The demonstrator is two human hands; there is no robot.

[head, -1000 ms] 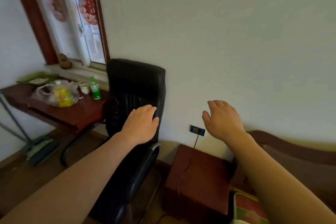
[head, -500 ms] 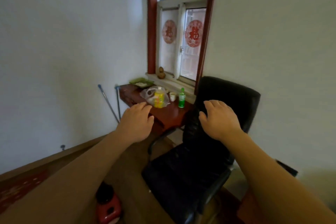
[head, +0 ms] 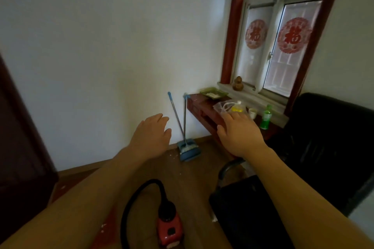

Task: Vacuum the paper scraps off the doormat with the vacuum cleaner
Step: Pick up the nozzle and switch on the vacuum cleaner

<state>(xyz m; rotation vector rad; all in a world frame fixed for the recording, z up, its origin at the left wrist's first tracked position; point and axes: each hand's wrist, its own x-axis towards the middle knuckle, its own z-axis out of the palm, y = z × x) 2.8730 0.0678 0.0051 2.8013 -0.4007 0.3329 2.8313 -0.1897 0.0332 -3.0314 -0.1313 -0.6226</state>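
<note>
A small red vacuum cleaner (head: 169, 226) stands on the wooden floor at the bottom centre, its black hose (head: 133, 194) arching up and to the left. A strip of red doormat (head: 105, 228) with white paper scraps (head: 103, 225) shows beside my left forearm, mostly hidden by it. Both arms are stretched forward at chest height. My left hand (head: 151, 135) is open with relaxed fingers and holds nothing. My right hand (head: 238, 133) is likewise open and empty. Both hands are well above the vacuum cleaner.
A black office chair (head: 303, 168) fills the lower right. A dark red desk (head: 204, 111) under the window carries a plastic bag (head: 226, 107), a cup and a green bottle (head: 265, 117). A blue broom and dustpan (head: 188, 149) lean in the corner. A dark door (head: 18, 157) stands left.
The view has swung left and down, from the chair and side table to the corner. The vacuum cleaner and its hose have come into view. Both hands stay open and raised.
</note>
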